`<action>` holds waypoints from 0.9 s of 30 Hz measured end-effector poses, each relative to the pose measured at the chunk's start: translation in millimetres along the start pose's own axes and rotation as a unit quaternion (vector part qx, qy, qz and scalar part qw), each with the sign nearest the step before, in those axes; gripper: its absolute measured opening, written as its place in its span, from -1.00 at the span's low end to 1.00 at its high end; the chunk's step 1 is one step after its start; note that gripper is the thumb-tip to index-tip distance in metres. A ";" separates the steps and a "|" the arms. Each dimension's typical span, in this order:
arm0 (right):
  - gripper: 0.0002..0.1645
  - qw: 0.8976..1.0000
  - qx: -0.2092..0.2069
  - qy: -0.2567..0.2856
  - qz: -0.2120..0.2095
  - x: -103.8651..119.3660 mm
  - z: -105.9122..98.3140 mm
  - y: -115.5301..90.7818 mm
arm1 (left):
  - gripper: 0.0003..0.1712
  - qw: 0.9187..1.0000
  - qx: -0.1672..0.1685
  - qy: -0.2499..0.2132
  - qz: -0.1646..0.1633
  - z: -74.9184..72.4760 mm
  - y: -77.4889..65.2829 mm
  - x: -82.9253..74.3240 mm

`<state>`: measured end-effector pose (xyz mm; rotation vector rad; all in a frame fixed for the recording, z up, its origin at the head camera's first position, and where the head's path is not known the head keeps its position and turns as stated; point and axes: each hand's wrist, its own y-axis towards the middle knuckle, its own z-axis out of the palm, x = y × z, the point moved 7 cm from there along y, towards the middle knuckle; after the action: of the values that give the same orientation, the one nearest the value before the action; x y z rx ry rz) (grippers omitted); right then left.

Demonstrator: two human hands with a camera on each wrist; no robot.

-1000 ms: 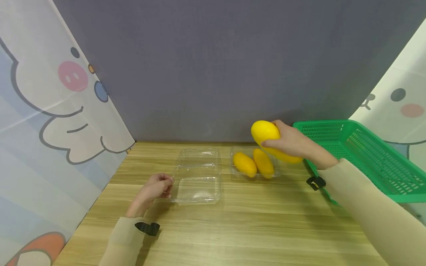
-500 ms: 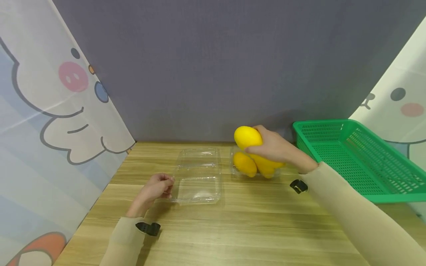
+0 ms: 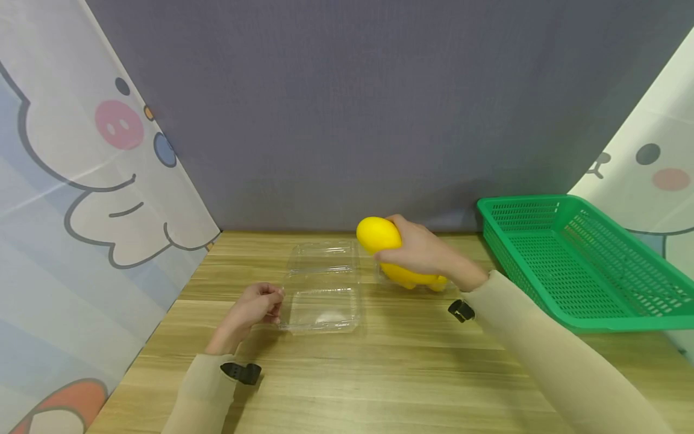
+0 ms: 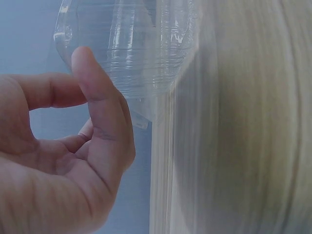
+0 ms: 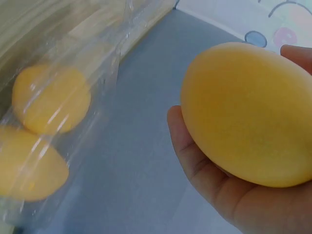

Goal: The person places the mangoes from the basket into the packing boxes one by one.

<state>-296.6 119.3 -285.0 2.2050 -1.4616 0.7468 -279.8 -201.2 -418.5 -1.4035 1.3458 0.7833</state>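
My left hand (image 3: 259,301) pinches the left edge of an open clear plastic clamshell box (image 3: 325,307) lying on the table. The left wrist view shows thumb and forefinger at the rim of this box (image 4: 129,53). A large yellow mango (image 3: 378,235) is gripped in my right hand (image 3: 420,248), raised over the right part of the table. Below and behind it, mostly hidden in the head view, is a second clear box (image 5: 105,63). One mango (image 5: 51,100) and another mango (image 5: 31,165) sit inside that box in the right wrist view.
A green plastic basket (image 3: 612,327) with slotted walls stands at the right side of the wooden table (image 3: 379,374). A grey panel (image 3: 347,120) rises along the back edge. Cartoon-printed cloth (image 3: 81,199) hangs at the left.
My right hand has carried the mango leftward from beside the basket, passing over the box of mangoes toward the open clamshell box. The left hand has stayed at the clamshell box's edge.
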 end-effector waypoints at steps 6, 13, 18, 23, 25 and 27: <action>-0.09 1.000 -0.001 0.002 -0.010 10.6 16.4 3.6 | -0.71 1.000 0.001 -0.001 0.002 -1.1 -0.6 -1.0; -0.08 1.000 0.017 -0.006 -0.025 18.0 42.0 7.7 | -0.71 1.000 0.002 -0.002 -0.001 -1.1 -1.0 1.4; -0.05 0.999 0.024 0.000 -0.037 23.2 55.4 9.7 | -0.70 1.000 0.002 -0.001 -0.001 -0.5 -0.9 1.7; -0.07 0.999 0.025 0.011 -0.040 30.5 64.9 11.6 | -0.72 1.000 0.002 0.000 0.001 -0.4 -0.3 1.7; -0.08 0.998 0.026 0.019 -0.047 34.6 68.8 13.8 | -0.73 1.000 0.002 0.000 0.002 -0.3 -0.1 1.4; -0.09 0.998 0.028 0.020 -0.054 38.6 73.1 16.7 | -0.73 1.000 0.001 0.000 0.002 -0.2 0.1 1.2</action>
<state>-284.2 42.6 -317.6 2.2770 -1.3057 0.8000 -279.7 -201.8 -419.6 -1.3993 1.3490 0.7847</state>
